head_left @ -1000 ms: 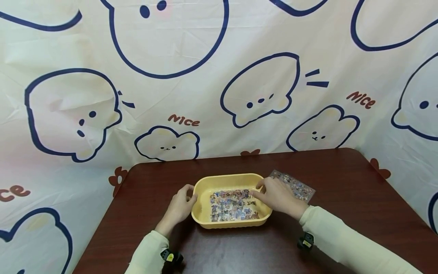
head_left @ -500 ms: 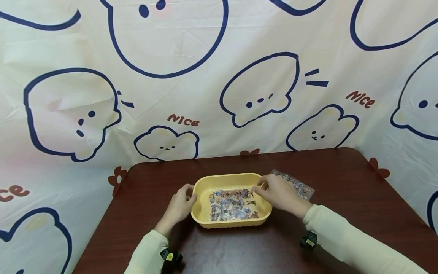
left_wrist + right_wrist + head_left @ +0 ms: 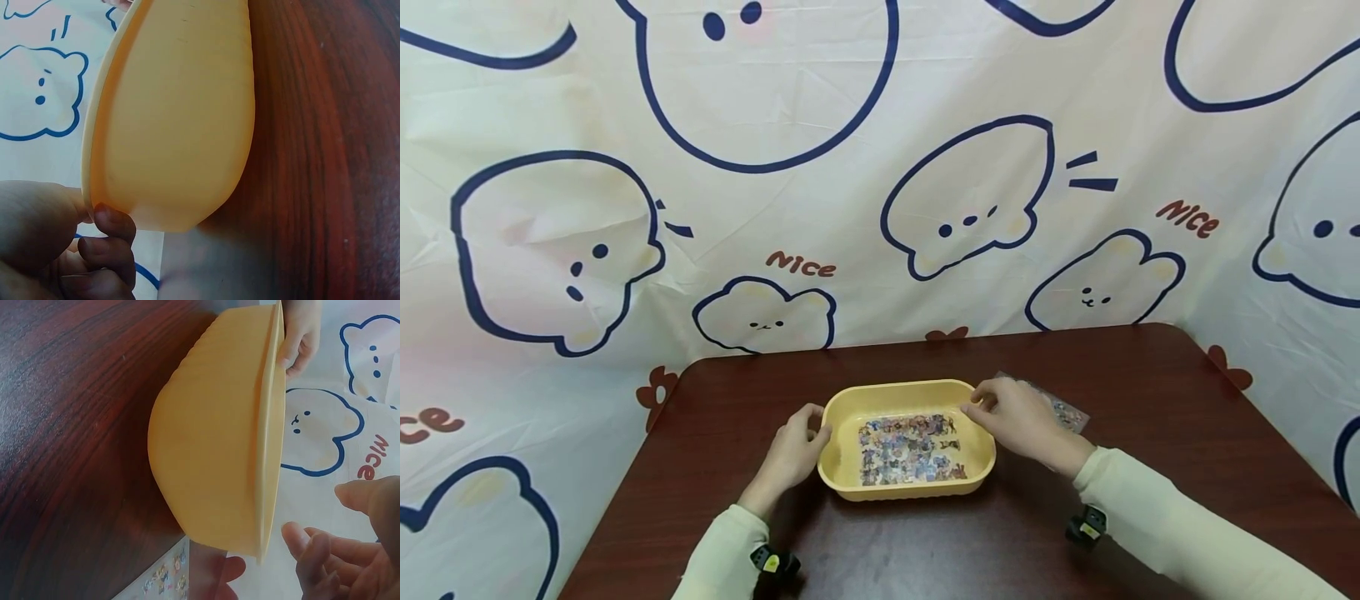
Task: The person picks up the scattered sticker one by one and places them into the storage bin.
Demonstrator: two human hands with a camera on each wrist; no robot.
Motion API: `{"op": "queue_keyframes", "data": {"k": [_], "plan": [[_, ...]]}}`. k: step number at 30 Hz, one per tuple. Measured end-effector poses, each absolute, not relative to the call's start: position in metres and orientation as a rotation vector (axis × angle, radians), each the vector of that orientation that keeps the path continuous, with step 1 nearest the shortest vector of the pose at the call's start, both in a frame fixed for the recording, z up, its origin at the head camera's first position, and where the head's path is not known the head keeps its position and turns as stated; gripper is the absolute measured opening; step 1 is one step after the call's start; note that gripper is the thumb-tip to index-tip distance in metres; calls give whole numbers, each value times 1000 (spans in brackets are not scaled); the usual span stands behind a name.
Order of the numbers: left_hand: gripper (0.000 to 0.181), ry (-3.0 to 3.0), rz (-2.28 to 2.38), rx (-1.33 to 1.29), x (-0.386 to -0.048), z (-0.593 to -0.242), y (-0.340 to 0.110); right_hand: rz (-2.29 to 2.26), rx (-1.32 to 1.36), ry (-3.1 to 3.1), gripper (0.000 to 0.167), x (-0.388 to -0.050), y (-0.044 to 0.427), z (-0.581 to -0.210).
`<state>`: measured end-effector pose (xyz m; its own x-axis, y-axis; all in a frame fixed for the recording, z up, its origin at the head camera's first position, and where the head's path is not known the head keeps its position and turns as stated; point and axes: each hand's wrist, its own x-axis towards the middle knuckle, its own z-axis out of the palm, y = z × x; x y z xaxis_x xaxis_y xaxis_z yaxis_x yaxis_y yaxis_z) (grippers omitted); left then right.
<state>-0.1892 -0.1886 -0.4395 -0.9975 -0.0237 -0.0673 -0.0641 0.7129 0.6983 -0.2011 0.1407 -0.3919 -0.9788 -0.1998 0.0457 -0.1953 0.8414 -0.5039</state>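
Observation:
A yellow plastic basin (image 3: 910, 493) stands on the table. On its floor lies a rectangular patch of small colourful figures (image 3: 910, 450) that look like stickers. My left hand (image 3: 793, 450) pinches the basin's left rim between thumb and fingers, as the left wrist view shows up close. My right hand (image 3: 1018, 421) hovers at the right end of the basin. In the right wrist view its thumb (image 3: 356, 495) and fingers are apart, off the rim, with nothing between them. A clear sheet with similar small figures (image 3: 1066, 412) lies behind that hand, partly hidden by it.
The dark red-brown wooden table (image 3: 895, 550) reaches back to a white cloth (image 3: 850, 208) printed with cartoon outlines, which also hangs at both sides. Each wrist wears a small black camera, such as the right one (image 3: 1086, 525).
My right hand has drawn back to the right from over the basin's inside, covering more of the clear sheet. The left hand and the basin stay where they were.

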Motion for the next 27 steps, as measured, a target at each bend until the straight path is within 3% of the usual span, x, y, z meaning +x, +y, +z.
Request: {"op": "queue_keyframes", "data": {"k": [27], "plan": [[30,2873,1176,-67,-189,-440,-188,-836,-279,3042,28,-203,169,-404]]}}
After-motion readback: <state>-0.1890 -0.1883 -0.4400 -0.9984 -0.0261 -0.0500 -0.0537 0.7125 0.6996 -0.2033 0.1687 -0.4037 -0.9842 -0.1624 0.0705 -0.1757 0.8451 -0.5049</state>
